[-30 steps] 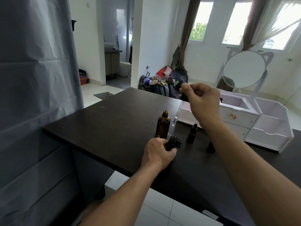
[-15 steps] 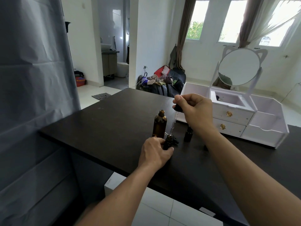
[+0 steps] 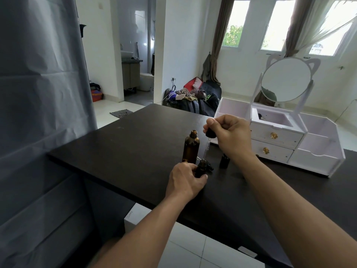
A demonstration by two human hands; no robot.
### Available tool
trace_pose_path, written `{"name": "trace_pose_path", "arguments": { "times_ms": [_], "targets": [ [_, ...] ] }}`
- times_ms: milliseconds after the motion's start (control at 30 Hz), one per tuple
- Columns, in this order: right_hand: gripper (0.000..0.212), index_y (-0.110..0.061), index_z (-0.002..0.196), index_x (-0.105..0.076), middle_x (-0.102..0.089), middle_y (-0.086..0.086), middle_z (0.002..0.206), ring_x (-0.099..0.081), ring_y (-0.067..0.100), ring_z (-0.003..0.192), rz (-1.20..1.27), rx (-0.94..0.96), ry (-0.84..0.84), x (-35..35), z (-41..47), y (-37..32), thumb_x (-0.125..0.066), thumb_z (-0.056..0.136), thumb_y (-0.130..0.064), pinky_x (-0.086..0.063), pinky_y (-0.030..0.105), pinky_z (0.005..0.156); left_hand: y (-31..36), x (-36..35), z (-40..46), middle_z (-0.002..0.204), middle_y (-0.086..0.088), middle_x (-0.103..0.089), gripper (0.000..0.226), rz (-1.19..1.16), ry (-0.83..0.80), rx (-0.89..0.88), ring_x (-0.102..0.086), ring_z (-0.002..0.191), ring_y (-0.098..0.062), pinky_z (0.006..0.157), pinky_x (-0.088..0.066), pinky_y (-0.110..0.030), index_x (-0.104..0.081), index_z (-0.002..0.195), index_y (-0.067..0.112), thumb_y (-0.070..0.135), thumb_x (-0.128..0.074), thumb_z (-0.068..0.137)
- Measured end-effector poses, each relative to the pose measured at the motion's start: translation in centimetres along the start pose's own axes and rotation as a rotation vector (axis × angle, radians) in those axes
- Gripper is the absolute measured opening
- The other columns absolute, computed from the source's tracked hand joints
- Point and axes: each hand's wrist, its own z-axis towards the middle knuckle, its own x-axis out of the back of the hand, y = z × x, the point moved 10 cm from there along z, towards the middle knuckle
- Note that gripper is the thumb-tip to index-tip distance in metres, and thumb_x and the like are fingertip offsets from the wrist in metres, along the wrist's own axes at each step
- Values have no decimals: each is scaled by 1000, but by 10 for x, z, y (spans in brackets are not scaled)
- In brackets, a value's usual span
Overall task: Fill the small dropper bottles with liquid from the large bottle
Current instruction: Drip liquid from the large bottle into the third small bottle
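A large amber bottle (image 3: 190,147) stands uncapped on the dark table (image 3: 135,144). Just in front of it my left hand (image 3: 185,181) grips a small dark dropper bottle (image 3: 201,168), open at the top. My right hand (image 3: 229,136) pinches the black bulb of a dropper (image 3: 207,144), whose glass tube points down with its tip just above the small bottle's mouth. A second small dark bottle (image 3: 224,161) stands capped to the right, partly hidden by my right wrist.
A white vanity organiser (image 3: 301,144) with drawers and a round mirror (image 3: 286,80) stands at the back right of the table. A small dark cap (image 3: 209,167) lies behind the held bottle. A grey curtain hangs at the left beyond the table's edge.
My right hand has come down and towards me with the dropper, bringing its tip from high above the table to just over the small bottle. My left hand has kept its grip.
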Motion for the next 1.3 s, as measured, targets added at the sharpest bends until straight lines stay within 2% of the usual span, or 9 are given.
{"name": "trace_pose_path", "arguments": {
  "times_ms": [267,500,667,800,967,1067,1167,1300],
  "targets": [
    [18,-11,83,-74,-75,3,79,-73,17,76,-1,1,-4,1,0,2,-68,90,-26,-60,46,79,0,-1,0,119,-2,-62,48,-2,3,-10,-60,106,-17,89,-53,-31,-63,123,17,44,-69,84],
    [8,-18,88,-71,-76,2,84,-75,15,79,58,-17,-5,6,2,-4,-66,91,-24,-59,46,85,2,1,0,107,0,-65,39,-8,6,-31,-61,98,-15,82,-52,-27,-68,114,20,44,-68,84],
    [11,-25,81,-70,-76,1,82,-75,17,77,128,1,62,18,14,-18,-67,91,-25,-58,47,87,0,-1,0,104,-2,-67,37,-39,5,-35,-63,95,-14,79,-53,-25,-70,111,17,43,-69,83],
    [10,-23,82,-70,-75,0,81,-74,18,78,172,21,147,22,29,-32,-67,92,-24,-60,44,83,0,-1,0,99,-1,-67,33,-57,11,-46,-61,88,-13,71,-46,-19,-72,102,16,43,-69,82],
    [10,-18,85,-73,-74,-2,81,-73,10,76,176,48,201,13,42,-46,-68,91,-24,-60,37,82,-1,-2,0,100,-1,-68,38,-71,7,-59,-63,90,-14,79,-54,-25,-72,104,15,45,-69,81],
    [13,-13,90,-74,-73,-6,78,-71,5,73,121,54,175,0,44,-47,-67,92,-24,-60,32,81,0,-1,0,101,0,-67,37,-74,16,-65,-63,90,-13,78,-53,-24,-72,105,16,44,-70,81],
    [17,-10,95,-75,-72,-3,81,-71,10,78,64,48,155,-10,43,-42,-68,91,-26,-60,36,84,0,1,0,103,-2,-67,37,-65,28,-62,-62,93,-14,77,-50,-21,-71,106,15,43,-70,82],
    [11,-20,82,-73,-73,-1,78,-72,17,79,68,34,161,-11,42,-33,-68,91,-27,-59,42,83,0,1,1,105,-2,-67,38,-70,34,-59,-63,95,-15,81,-52,-25,-71,108,15,43,-69,82]
  ]
}}
